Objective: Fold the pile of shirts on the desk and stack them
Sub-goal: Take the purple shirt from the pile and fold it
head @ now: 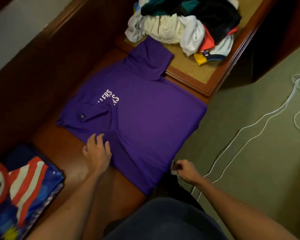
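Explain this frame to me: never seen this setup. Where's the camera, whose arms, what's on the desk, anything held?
There is no robot here. One wide-angle camera sits on a person's head, looking down at their own bare arms. On the wooden desk lies a purple shirt, spread flat with white lettering showing. The left hand rests on the shirt's near edge, fingers touching the fabric. The right hand is at the shirt's lower corner by the desk edge, fingers curled; it seems to pinch the cloth, though that is hard to confirm. An unfolded pile of clothes waits at the far end, and a folded stack sits at near left. A white cord lies on the floor.
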`<state>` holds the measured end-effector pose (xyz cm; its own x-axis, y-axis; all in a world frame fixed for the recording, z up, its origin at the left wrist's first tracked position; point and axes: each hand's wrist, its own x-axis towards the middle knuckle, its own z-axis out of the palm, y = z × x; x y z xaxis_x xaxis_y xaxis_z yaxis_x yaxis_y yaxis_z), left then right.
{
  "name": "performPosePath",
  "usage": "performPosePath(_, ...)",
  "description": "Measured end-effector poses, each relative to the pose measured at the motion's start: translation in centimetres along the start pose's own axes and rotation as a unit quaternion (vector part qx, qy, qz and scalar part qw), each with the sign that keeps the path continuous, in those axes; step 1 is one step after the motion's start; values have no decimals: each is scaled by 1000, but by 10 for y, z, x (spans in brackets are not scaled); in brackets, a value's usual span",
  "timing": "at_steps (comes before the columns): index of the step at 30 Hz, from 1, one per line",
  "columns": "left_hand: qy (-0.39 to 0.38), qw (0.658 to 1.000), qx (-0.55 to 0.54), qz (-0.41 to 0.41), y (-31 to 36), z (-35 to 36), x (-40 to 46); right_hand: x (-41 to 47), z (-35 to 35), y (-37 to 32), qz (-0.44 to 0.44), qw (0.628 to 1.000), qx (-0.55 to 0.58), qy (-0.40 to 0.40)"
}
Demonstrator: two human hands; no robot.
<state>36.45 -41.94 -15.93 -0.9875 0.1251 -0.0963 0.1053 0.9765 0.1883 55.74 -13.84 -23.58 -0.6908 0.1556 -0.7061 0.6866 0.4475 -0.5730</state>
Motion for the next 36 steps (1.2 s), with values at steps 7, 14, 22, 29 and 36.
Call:
performPosePath(7, -49, 994, -23, 96, -9, 8, -39, 30, 37, 36, -45, 993, -17, -107)
performPosePath(14, -217, 976, 4, 26, -16, 10, -48, -2, -13, 21, -61, 994, -38, -77)
performPosePath(22, -168, 985, 16, -32, -2, 5, -61, -6, -14, 16, -151, 974, -58, -156)
performPosePath(29, -104, 895, -319, -296, 53, 25, -189, -1, -8, -9, -157, 980, -76, -98)
performPosePath(36, -282, 599, -588, -465, 76, 61, -242, 1, -12, -15, -153, 973, -119, -124)
